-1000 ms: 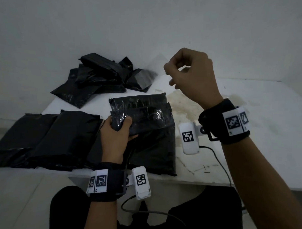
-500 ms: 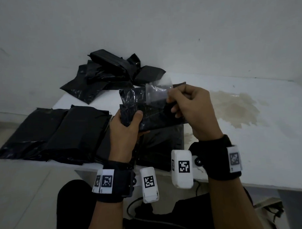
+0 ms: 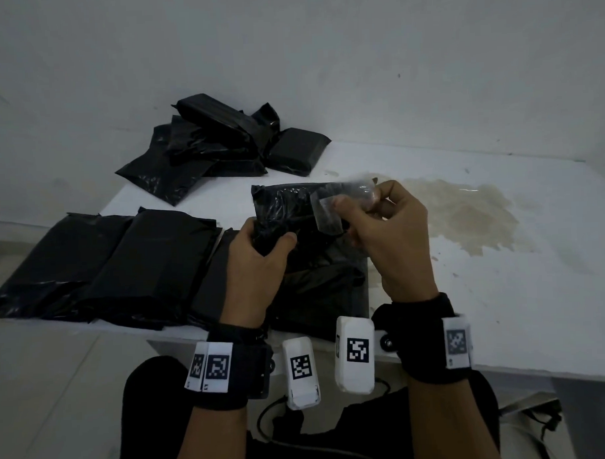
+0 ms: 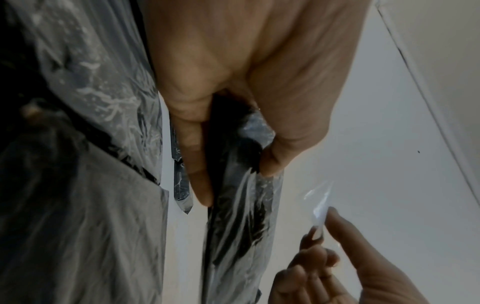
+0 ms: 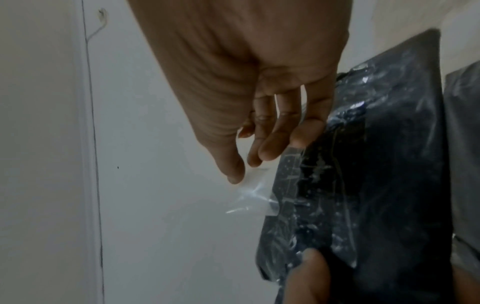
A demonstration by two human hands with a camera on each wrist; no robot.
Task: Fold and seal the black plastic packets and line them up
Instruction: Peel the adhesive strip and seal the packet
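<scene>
Three sealed packets (image 3: 100, 267) already lined up left of the packet (image 3: 316, 263) being worked; left hand (image 3: 257, 265) grips its top, right hand (image 3: 390, 240) pinches the clear strip (image 3: 328, 214). Unsealed pile (image 3: 216, 146) behind waits.

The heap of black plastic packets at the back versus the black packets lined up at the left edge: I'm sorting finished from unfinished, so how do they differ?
The heap of black plastic packets lies jumbled, overlapping at mixed angles; the row of black packets lies flat, side by side. The heap sits far back near the wall; the row sits at the table's near left edge, beside the left hand. Both are glossy black plastic, and no hand touches either.
</scene>
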